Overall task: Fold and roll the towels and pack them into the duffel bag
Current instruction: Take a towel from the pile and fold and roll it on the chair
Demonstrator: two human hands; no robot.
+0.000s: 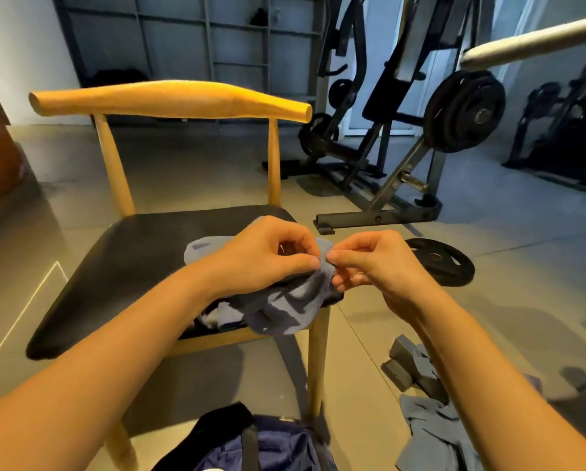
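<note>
Presently both hands over front-right corner of chair seat (pixel 121 266). Left hand (pixel 267 253) pinches edge of blue striped towel (pixel 284 311) between thumb and curled forefinger. Right hand (pixel 376 263) pinches same edge just beside it, other fingers curled. Rest of towel bunched on black seat, part hanging over front edge. Navy duffel bag (pixel 278 447) on floor below, by near chair leg. Grey-blue towels (pixel 434 436) heaped on floor to right, touching dark grey blocks (pixel 400 351). Weight plate (pixel 441 263) flat on floor beyond right hand.

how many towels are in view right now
2 for sure: the held towel, pinched by the left hand and right hand over the chair, and the floor towel at lower right. Cloth under the held towel may be a third.
</note>
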